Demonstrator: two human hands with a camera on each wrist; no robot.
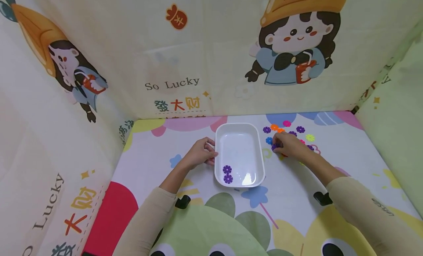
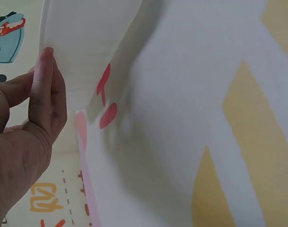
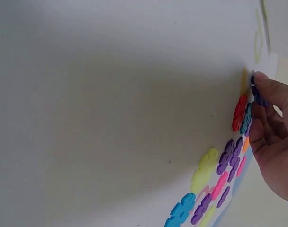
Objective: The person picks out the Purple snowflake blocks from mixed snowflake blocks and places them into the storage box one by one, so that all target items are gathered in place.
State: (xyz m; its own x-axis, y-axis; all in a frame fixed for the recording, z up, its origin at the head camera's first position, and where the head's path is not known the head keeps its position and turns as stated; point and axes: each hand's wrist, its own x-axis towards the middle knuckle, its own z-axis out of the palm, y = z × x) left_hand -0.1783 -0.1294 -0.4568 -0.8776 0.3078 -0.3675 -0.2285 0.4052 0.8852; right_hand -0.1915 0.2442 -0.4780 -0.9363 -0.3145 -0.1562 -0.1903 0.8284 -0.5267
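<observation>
A white rectangular tray [image 1: 239, 128] sits mid-table with two purple flower-shaped plastic pieces [image 1: 227, 169] inside, near its lower left corner. My left hand [image 1: 202, 152] holds the tray's left rim between thumb and fingers; the left wrist view shows this hand [image 2: 32, 113] against the tray wall [image 2: 87, 42]. To the right of the tray, my right hand [image 1: 289, 145] pinches a purple flower piece [image 1: 274, 147] by its edge. In the right wrist view the right hand [image 3: 276, 127] is beside a red piece [image 3: 239, 113] and a teal one.
Around my right hand lie several loose flower pieces, among them a pink one [image 1: 286, 123], a yellow-green one [image 1: 310, 138] and a blue one [image 1: 269, 141]. A printed cloth [image 1: 145, 168] covers the table. Printed fabric walls [image 1: 224, 65] stand at the back and sides.
</observation>
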